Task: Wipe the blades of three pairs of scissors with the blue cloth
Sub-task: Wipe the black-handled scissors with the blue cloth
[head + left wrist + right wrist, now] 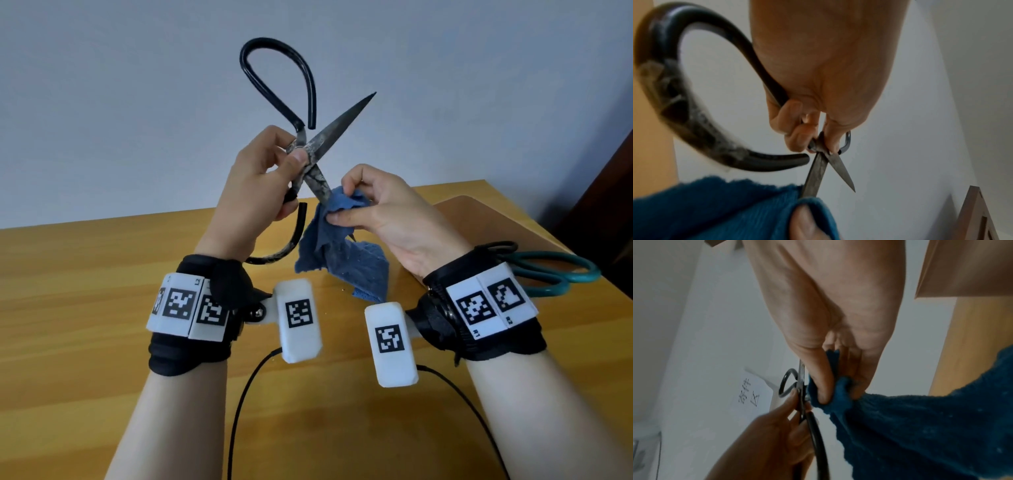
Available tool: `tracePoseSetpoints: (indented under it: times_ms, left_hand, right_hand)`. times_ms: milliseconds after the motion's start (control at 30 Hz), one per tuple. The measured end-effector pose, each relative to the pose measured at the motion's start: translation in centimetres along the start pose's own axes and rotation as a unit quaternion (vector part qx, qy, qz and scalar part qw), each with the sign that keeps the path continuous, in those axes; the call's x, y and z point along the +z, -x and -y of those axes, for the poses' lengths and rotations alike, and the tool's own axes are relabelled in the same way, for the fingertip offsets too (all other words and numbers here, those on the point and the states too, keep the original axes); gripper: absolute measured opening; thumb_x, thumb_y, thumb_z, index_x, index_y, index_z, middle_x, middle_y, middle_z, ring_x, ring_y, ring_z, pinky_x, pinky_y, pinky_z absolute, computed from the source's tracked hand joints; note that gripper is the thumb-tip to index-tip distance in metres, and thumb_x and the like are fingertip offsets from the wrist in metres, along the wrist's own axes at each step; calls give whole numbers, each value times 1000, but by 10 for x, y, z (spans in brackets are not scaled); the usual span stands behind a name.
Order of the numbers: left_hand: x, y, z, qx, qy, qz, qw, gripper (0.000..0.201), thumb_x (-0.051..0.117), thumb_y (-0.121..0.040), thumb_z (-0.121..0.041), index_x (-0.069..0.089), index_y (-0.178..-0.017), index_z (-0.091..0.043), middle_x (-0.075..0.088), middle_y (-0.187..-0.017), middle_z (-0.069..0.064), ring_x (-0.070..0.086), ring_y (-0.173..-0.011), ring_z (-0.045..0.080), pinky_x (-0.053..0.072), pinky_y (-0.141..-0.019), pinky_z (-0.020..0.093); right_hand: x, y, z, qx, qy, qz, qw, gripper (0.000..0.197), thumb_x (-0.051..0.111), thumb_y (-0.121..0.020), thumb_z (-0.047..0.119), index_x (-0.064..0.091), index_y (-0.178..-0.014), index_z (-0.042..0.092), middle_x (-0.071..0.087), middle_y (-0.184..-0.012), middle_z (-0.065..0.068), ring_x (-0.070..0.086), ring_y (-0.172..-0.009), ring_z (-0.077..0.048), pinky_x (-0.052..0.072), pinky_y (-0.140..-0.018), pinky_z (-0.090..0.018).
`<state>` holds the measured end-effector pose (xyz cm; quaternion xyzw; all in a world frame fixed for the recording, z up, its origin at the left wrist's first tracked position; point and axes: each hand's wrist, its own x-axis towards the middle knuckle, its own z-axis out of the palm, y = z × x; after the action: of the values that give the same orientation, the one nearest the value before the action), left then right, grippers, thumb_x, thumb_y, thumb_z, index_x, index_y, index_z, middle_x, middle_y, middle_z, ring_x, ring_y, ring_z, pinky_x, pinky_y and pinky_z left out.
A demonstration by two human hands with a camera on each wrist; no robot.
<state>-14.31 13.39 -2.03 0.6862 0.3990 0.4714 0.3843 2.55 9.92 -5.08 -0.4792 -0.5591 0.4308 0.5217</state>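
Observation:
My left hand [291, 161] holds a large pair of black-handled scissors [329, 132] at the pivot, raised above the table with the blades spread. One blade points up and to the right. The other slants down into the blue cloth [346, 267], which my right hand [337, 200] pinches around that blade; its tip just pokes out below the fingers. The rest of the cloth hangs loose. In the left wrist view the blade [816, 172] runs into the cloth [725, 207]. In the right wrist view thumb and fingers pinch the cloth [920, 426].
Teal-handled scissors [561, 274] and a black-handled pair [496, 246] lie on the wooden table [85, 274] behind my right wrist. A brown board [479, 212] sits at the back right. A black cable [246, 394] loops over the near table. A plain wall stands behind.

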Motion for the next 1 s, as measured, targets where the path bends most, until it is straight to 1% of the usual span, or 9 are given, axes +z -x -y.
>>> tracePoseSetpoints:
  times_ms: [100, 200, 300, 433, 500, 667, 833, 900, 1000]
  left_hand:
    - [-2, 0, -2, 3, -2, 23, 1000, 9, 51, -105, -20, 54, -99, -14, 51, -81, 3, 44, -55, 5, 46, -58, 28]
    - [-4, 0, -2, 8, -18, 31, 999, 9, 51, -105, -21, 55, -100, -14, 52, -81, 7, 43, -55, 8, 46, -58, 32]
    - [-8, -1, 1, 1, -21, 23, 1000, 10, 52, -104, -22, 56, -100, -14, 53, -81, 5, 44, -55, 6, 47, -57, 28]
    - [-1, 0, 2, 4, -36, 77, 996, 14, 52, -105, -22, 55, -103, -9, 51, -79, 2, 44, -55, 8, 44, -51, 21]
    - [6, 0, 1, 12, -40, 95, 995, 13, 52, -105, -20, 55, -101, -8, 50, -80, 4, 41, -52, 9, 40, -47, 20]
    - [7, 0, 2, 9, -36, 65, 997, 10, 52, -104, -21, 55, -96, -16, 50, -79, 0, 44, -55, 3, 46, -50, 21]
    - [-1, 0, 1, 1, -1, 11, 1000, 10, 52, -104, -21, 54, -96, -15, 54, -83, 5, 45, -57, 8, 46, -54, 23]
    - [-5, 0, 0, 2, 10, -9, 1000, 10, 52, -105, -21, 53, -97, -14, 53, -87, 7, 45, -63, 14, 45, -54, 25]
    - [-7, 1, -3, 3, 11, -1, 1000, 10, 51, -105, -21, 53, -98, -14, 54, -88, 8, 44, -62, 13, 45, -56, 26]
  right_hand:
    - [8, 0, -2, -8, -15, -35, 999, 27, 74, -84, 0, 50, -86, 11, 60, -85, -7, 60, -79, -16, 51, -72, -31]
    - [9, -3, -2, -15, -34, -23, 999, 27, 68, -86, -8, 51, -88, 13, 62, -92, -8, 61, -87, -19, 51, -80, -33]
    - [7, -2, -1, -2, -17, 17, 1000, 33, 67, -82, -13, 52, -86, 16, 65, -100, -10, 64, -93, -23, 54, -87, -38]
    - [7, -2, -3, -8, -39, -24, 999, 28, 74, -83, -2, 51, -83, 13, 65, -93, -11, 66, -90, -24, 58, -82, -35]
    - [6, -3, -3, -21, -63, -45, 997, 28, 74, -83, -2, 51, -83, 14, 65, -96, -14, 68, -93, -24, 59, -84, -35]
    - [4, -4, -4, -17, -68, -30, 997, 30, 70, -83, -8, 51, -82, 15, 65, -92, -8, 64, -93, -22, 55, -88, -37]
    - [3, -3, -3, 1, -42, 9, 999, 34, 70, -81, -11, 51, -80, 16, 65, -95, -11, 64, -91, -24, 55, -88, -38]
    - [0, -2, -1, 9, -32, 31, 999, 34, 69, -81, -14, 52, -81, 16, 65, -94, -9, 65, -90, -23, 55, -85, -37]
    - [-4, 1, 3, 12, -9, 32, 999, 32, 71, -80, -12, 53, -83, 14, 67, -91, -9, 66, -85, -20, 58, -75, -31]
